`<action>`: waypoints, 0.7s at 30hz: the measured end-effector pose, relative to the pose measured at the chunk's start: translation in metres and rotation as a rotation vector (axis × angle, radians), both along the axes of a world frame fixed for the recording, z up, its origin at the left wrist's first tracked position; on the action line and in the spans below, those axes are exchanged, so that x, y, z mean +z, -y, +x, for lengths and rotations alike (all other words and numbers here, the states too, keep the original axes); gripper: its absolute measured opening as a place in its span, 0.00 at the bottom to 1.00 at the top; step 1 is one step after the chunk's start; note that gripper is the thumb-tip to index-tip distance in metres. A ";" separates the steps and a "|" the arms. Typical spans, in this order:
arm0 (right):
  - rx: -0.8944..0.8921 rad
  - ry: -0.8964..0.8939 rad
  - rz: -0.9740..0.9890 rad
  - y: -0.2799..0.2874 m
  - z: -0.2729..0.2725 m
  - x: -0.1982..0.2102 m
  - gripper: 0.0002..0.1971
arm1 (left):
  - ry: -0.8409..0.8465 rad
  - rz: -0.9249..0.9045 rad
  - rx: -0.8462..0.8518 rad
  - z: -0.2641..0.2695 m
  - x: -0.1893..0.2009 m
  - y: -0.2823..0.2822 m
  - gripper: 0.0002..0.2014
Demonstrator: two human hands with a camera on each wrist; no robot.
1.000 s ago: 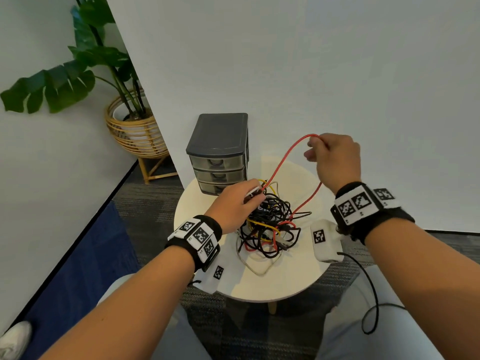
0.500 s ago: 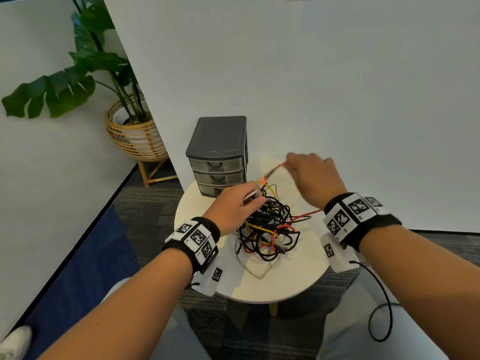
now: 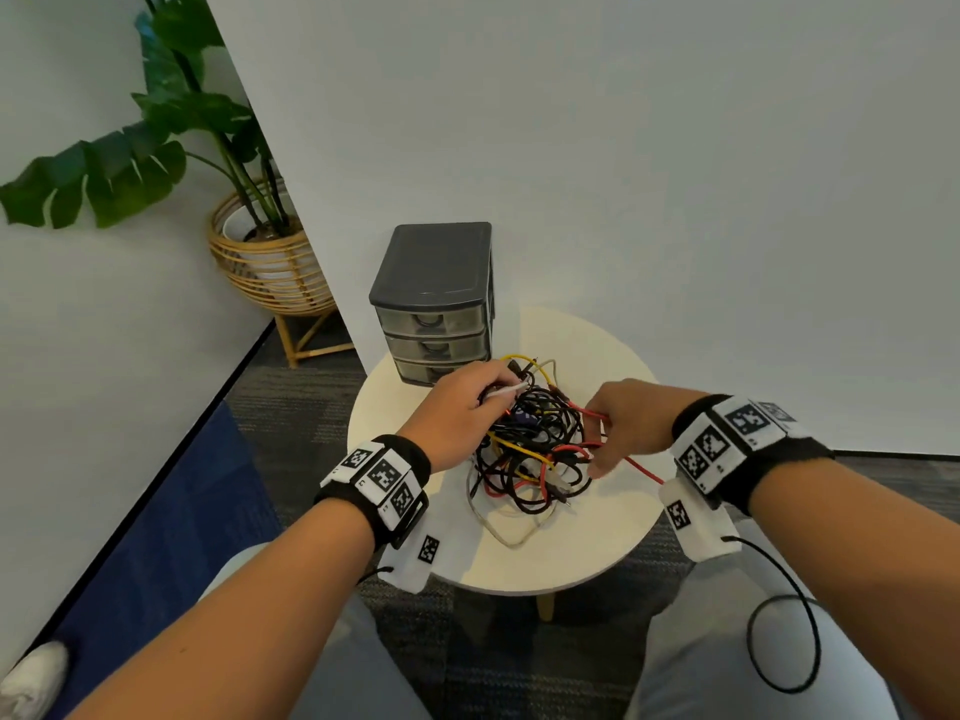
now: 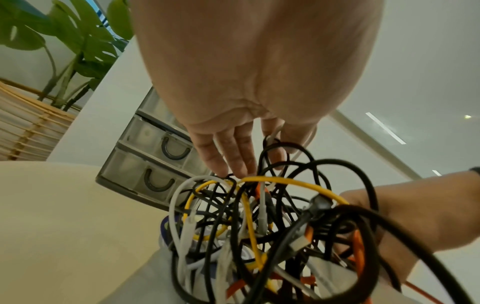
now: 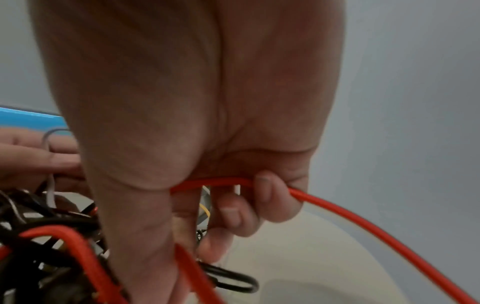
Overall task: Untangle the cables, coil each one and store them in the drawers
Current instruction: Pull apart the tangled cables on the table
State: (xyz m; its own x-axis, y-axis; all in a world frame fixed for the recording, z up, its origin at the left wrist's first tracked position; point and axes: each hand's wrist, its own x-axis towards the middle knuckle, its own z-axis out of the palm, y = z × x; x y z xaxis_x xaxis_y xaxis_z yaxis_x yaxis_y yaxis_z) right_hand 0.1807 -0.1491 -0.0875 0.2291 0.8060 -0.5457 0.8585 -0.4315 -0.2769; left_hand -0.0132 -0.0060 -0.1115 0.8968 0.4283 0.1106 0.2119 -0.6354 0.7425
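Here right hand [image 3: 621, 426] fingers [image 5: 262, 192] curl round red cable [image 5: 363, 218], right of tangle [image 3: 530, 449]; left hand [image 3: 467, 402] pinches white cable [image 3: 506, 391].

On the round table [image 3: 613, 532], the cable tangle [image 3: 530, 449] fills the middle. The drawer unit [image 3: 434, 304] stands at 11 o'clock, just beside the tangle, its fronts partly blocked by the left hand [image 3: 462, 407]. Bare tabletop lies open from 5 to 7 o'clock and at 2 o'clock. The right hand [image 3: 623, 423] closes off 3 o'clock.
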 end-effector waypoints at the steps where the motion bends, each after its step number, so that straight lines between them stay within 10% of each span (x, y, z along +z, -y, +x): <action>1: 0.016 0.029 -0.007 0.001 -0.002 -0.004 0.12 | 0.000 0.000 0.009 -0.002 0.000 -0.001 0.08; 21: -0.218 -0.233 0.263 -0.001 0.026 0.001 0.07 | -0.368 -0.275 0.188 -0.022 -0.013 0.001 0.21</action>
State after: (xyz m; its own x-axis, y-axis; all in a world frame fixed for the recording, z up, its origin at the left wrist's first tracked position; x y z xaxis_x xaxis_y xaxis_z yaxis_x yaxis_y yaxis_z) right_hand 0.2070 -0.1482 -0.0866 0.3045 0.8714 -0.3846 0.6565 -0.4846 -0.5781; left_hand -0.0356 -0.0069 -0.1250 0.7599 0.5551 -0.3382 0.5832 -0.3525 0.7319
